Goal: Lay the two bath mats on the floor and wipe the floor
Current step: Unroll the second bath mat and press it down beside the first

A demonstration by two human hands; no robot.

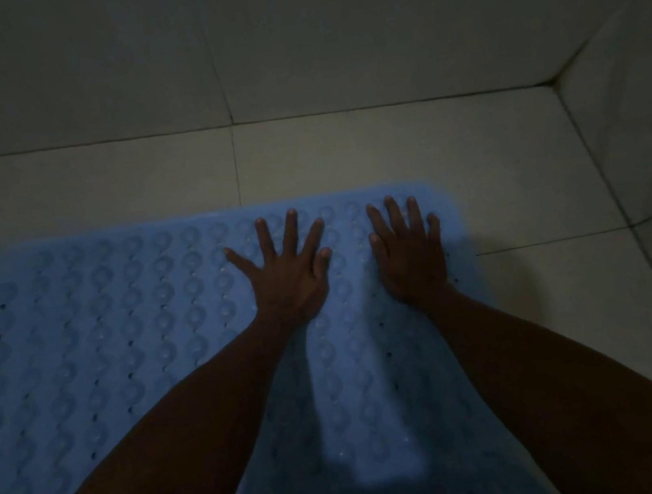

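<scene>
Now tiled floor (343, 150) fills the frame; blue suction-cup bath mat (117, 344) lies flat lower left to centre. Left hand (286, 274) & right hand (411, 254), fingers splayed, press it, gripping nothing. Risk: uneven pressure, cups don't seat, mat slides.

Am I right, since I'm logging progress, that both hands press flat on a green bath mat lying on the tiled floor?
Not green: the head view shows a blue bath mat. The left hand and right hand do press flat on it, on the tiled floor.

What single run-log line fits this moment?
mat: flat on floor | left hand: pressing mat | right hand: pressing mat
</scene>
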